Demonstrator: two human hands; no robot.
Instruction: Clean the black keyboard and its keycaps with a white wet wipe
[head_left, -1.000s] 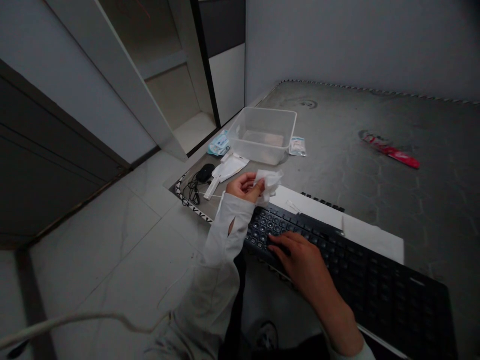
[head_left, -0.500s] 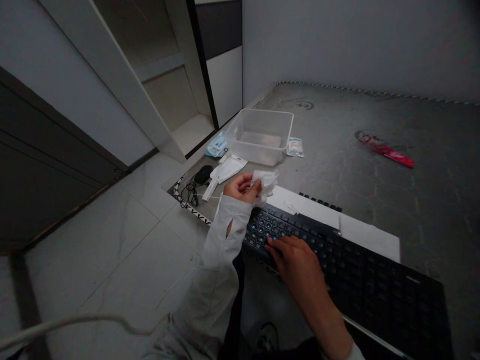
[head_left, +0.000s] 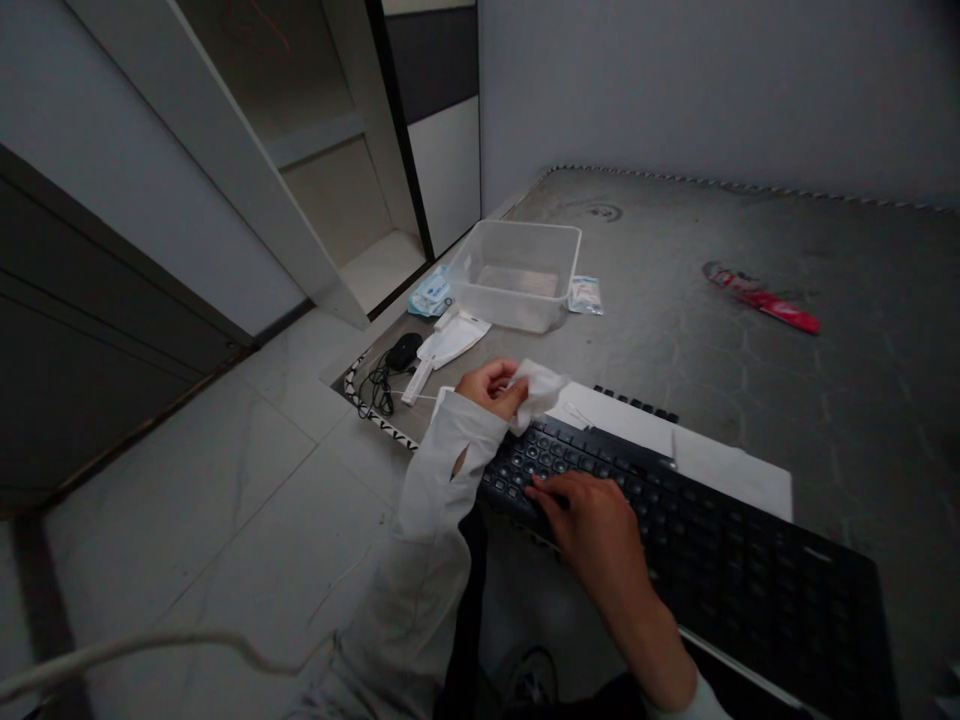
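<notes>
At the keyboard [head_left: 720, 545], my left hand [head_left: 487, 388] pinches crumpled tissue [head_left: 541, 390]; half-curled fingers of my right hand [head_left: 594, 520] meet its keys [head_left: 551, 458], grip unclear. I judge it steadying; next needs a soft pinch.

The head camera looks down over the keyboard [head_left: 731, 555].

Has a plain grey wall [head_left: 712, 90] far beyond the left hand [head_left: 489, 388], behind a broad grey surface [head_left: 645, 260] edged in black and white. Shows an open pale cabinet [head_left: 337, 190] ahead and to that hand's left, with veined floor tiles [head_left: 262, 500] below it, all dimly lit.
</notes>
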